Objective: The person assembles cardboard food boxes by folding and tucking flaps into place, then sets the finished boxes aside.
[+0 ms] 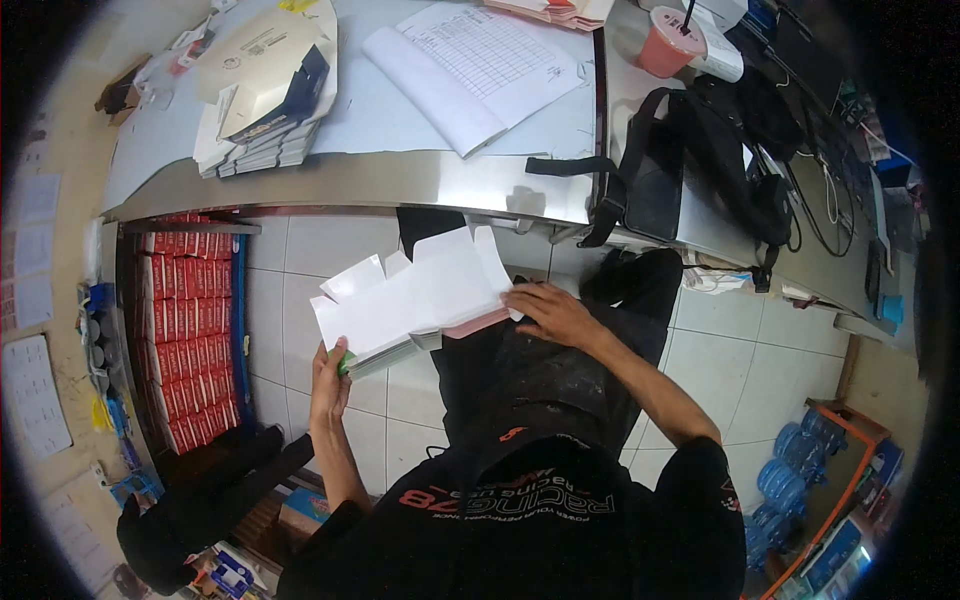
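A thick stack of flat carton blanks [405,300], plain white on top with cut tabs along its far edge, lies slanted above my lap. Pinkish and grey-green layers show along its near edge. My left hand [331,374] is closed on the left end, with the thumb on top beside a small green patch; its other fingers are partly hidden. At the right end, my right hand [545,312] grips the edge of the stack with its fingers bent over the corner. The underside of the stack cannot be seen.
Ahead stands a metal-edged table [400,180] with a paper form [480,60] and an open cream carton [265,85] on stacked blanks. Red boxes [190,330] fill a shelf at left. A black bag [700,150] and pink cup [670,42] are at right. Blue bottles [785,480] stand lower right.
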Demonstrator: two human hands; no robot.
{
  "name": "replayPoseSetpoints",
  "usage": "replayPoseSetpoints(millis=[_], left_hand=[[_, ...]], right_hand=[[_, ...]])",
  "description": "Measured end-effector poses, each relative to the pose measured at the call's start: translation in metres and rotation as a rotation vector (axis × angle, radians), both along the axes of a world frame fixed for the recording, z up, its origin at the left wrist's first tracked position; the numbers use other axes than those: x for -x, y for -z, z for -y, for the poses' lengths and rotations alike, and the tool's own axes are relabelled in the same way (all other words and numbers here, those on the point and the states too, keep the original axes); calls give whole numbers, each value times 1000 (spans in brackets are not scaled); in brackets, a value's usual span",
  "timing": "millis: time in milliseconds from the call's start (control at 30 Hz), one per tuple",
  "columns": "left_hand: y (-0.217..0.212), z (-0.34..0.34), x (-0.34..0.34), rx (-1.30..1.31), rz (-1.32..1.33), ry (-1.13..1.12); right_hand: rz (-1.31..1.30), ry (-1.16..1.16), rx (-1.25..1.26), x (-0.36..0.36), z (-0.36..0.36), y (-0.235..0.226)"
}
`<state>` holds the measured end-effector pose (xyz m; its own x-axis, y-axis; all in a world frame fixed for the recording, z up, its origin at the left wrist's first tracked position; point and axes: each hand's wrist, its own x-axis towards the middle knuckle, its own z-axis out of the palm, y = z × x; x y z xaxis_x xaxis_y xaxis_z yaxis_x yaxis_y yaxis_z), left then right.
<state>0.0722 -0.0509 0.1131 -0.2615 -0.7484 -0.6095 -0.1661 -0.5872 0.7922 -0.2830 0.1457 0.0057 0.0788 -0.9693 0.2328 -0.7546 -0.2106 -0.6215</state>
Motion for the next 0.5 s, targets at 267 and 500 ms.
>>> replayPoseSetpoints(millis=[267, 500], left_hand=[[-12, 2, -17, 48, 177, 117], [-2, 0, -13, 19, 98, 128]], right_hand=[[479, 66, -287, -22, 25, 12], [448, 225, -563, -3, 99, 26]])
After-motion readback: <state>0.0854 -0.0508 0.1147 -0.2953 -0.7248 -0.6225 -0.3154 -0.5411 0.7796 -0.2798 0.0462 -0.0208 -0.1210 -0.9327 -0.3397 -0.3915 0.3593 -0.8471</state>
